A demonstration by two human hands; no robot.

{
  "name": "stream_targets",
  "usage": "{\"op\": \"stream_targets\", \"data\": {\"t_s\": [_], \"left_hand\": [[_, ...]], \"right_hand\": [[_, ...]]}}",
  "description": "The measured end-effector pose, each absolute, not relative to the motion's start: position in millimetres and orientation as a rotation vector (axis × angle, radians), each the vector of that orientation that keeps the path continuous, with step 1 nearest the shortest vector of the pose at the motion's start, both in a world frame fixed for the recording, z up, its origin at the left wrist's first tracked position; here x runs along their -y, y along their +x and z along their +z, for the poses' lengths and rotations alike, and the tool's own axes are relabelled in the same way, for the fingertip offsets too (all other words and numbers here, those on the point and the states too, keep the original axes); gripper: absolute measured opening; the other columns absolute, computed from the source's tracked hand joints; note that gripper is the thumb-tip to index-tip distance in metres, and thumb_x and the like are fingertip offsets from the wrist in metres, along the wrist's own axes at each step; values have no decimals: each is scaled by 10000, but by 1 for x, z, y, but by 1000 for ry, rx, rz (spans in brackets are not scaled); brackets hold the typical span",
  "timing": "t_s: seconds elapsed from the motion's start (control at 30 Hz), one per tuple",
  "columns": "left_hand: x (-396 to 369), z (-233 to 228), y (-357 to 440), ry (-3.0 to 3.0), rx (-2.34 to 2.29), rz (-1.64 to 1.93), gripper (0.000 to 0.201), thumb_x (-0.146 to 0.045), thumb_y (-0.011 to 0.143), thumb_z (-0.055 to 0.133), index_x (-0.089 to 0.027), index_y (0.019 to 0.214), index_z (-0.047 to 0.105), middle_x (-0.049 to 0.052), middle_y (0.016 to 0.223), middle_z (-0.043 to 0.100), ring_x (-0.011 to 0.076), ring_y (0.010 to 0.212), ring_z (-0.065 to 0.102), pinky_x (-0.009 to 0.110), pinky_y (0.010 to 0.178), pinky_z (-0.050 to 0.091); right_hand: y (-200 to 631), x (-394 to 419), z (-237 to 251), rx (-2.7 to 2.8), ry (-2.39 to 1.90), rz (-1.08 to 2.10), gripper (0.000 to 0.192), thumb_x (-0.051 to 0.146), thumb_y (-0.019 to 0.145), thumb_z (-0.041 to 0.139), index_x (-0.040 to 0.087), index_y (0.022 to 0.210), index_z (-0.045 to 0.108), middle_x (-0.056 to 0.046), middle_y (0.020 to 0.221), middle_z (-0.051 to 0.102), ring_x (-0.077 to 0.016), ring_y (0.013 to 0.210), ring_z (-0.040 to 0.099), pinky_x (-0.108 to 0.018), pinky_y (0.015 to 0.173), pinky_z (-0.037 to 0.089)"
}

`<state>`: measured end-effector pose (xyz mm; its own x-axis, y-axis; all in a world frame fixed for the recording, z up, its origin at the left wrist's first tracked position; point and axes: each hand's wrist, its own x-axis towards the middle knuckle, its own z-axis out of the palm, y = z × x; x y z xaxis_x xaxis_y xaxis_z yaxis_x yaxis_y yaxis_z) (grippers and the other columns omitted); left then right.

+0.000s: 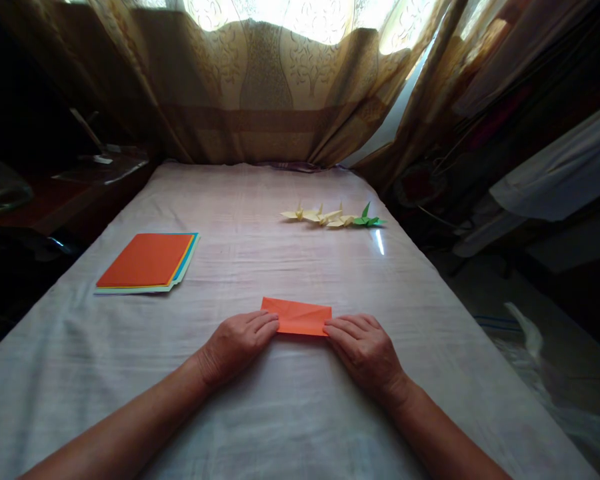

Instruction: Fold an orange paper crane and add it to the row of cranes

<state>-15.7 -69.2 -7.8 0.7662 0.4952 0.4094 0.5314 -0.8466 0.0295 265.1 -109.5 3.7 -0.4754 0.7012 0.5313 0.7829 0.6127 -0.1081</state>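
Note:
An orange sheet of origami paper, folded into a narrow rectangle, lies in front of me with crease lines on its face. My left hand holds its left end near the lower corner, fingers pressed together. At the opposite end, my right hand grips the right lower corner, its fingers also together. Both thumbs are mostly hidden under the hands.
A stack of coloured paper with an orange sheet on top lies to the left. Several pale yellow paper cranes and a green paper crane stand in a row at the back right. A pale cloth covers the table.

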Motion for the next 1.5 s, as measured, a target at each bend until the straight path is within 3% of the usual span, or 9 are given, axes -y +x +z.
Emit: {"op": "stream_targets", "data": {"t_s": [0.3, 0.4, 0.57, 0.67, 0.8, 0.93, 1.13, 1.3, 1.5], "left_hand": [[36, 55, -29, -2862, 1593, -990, 286, -409, 964, 496, -205, 875, 676, -20, 777, 723, 116, 685, 665, 194, 647, 476], [6, 48, -14, -2841, 1691, -686, 208, -365, 944, 517, -216, 947, 664, -37, 759, 711, 109, 646, 640, 186, 592, 438], [-24, 11, 10, -2898, 1522, -559, 211, -240, 881, 590, -231, 1077, 665, 2, 816, 723, 155, 723, 661, 231, 666, 473], [-25, 1, 18, -2940, 1387, -546, 239, -221, 884, 598, -209, 1114, 662, 48, 894, 727, 194, 828, 669, 289, 761, 502], [-16, -3, 20, -2953, 1281, -583, 275, -252, 873, 642, -207, 1144, 652, 80, 1057, 701, 219, 986, 642, 343, 875, 501], [6, -6, 6, -2888, 1236, -697, 221, -258, 889, 621, -202, 1096, 674, 110, 1205, 644, 251, 1110, 590, 409, 954, 467], [53, 4, -25, -3112, 1041, -573, 239, -370, 958, 534, -237, 1090, 682, 60, 1151, 696, 220, 1071, 619, 409, 991, 424], [77, 12, -27, -3071, 1071, -432, 686, -671, 773, 647, -186, 1257, 603, 123, 1294, 634, 325, 1225, 542, 524, 1102, 298], [95, 12, -2, -2922, 1026, -495, 321, -388, 879, 604, -149, 1092, 632, 98, 1052, 718, 249, 938, 660, 445, 957, 446]], "right_hand": [[238, 110, 26, 1772, -1339, 722, 213, 296, 918, 526, 219, 980, 715, -3, 743, 732, -140, 622, 677, -211, 587, 530], [228, 106, 16, 1780, -1411, 609, 348, 251, 878, 526, 189, 1205, 627, 36, 607, 667, -119, 476, 592, -203, 508, 496], [228, 104, 0, 2076, -1201, 397, 353, 136, 841, 474, 196, 1158, 617, -70, 1008, 726, -177, 867, 674, -283, 780, 545], [233, 101, -1, 2252, -1139, 223, 407, 89, 834, 478, 179, 1214, 590, -86, 1019, 706, -197, 902, 641, -327, 812, 525], [236, 91, -1, 2373, -1133, -78, 209, 163, 904, 558, 237, 1059, 679, -54, 872, 681, -179, 763, 594, -303, 710, 481], [234, 85, -7, 2398, -1030, -202, 149, 181, 904, 601, 257, 976, 707, -84, 1088, 690, -213, 961, 609, -349, 828, 476], [236, 88, -4, 2534, -951, 0, 292, 133, 900, 540, 198, 1160, 658, -91, 1217, 682, -233, 1096, 616, -387, 903, 486], [239, 97, 2, 2548, -979, 265, 440, 166, 843, 526, 161, 1278, 591, -126, 1340, 602, -256, 1250, 529, -446, 1030, 420], [238, 102, -3, 2538, -1034, 285, 507, 308, 823, 604, 145, 1302, 572, -152, 1378, 564, -295, 1274, 502, -487, 1049, 395]]}}
